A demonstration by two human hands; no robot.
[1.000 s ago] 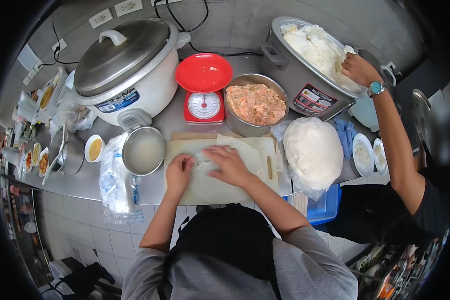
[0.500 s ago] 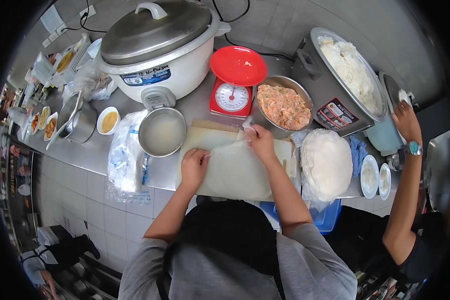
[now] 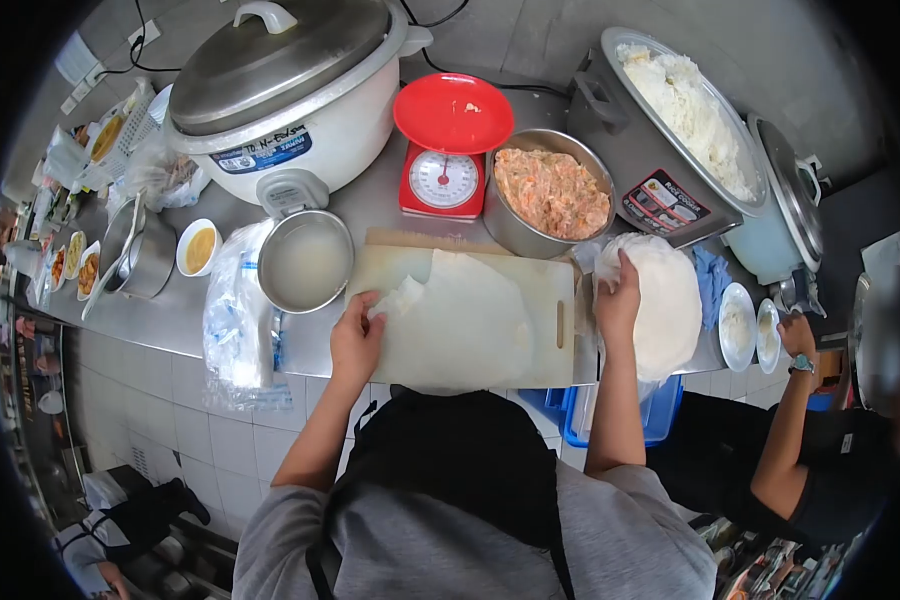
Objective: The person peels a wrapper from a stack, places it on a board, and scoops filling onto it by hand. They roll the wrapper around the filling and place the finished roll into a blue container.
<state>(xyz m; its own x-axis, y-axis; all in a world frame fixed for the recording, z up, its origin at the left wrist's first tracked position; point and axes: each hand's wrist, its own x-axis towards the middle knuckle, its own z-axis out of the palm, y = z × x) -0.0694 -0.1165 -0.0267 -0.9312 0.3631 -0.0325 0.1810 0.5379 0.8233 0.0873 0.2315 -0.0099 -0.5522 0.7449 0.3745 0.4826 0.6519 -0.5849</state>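
Observation:
A thin, pale spring roll wrapper (image 3: 475, 320) lies flat on the cutting board (image 3: 553, 275), a crumpled or torn bit folded up at its left corner. My left hand (image 3: 355, 340) is at the board's left edge, fingers curled closed against that bit. To the right, a round stack of white wrappers (image 3: 660, 310) rests on plastic. My right hand (image 3: 618, 300) reaches to the stack's left edge, its fingertips pinched there. Behind the board stand a steel pot of orange-flecked minced filling (image 3: 552, 195) and a bowl of cloudy liquid (image 3: 307, 262).
A red kitchen scale (image 3: 444, 182) stands at the back between a large rice cooker (image 3: 300, 130) and a second cooker heaped with rice (image 3: 685, 120). Plastic packaging (image 3: 235, 320) hangs over the front edge at left. A co-worker's hand (image 3: 798, 335) is near small dishes at right.
My right hand has left the wrapper on the board and moved right to the stack. My left hand stays by the wrapper's left side. The co-worker's hand has come down from the far cooker.

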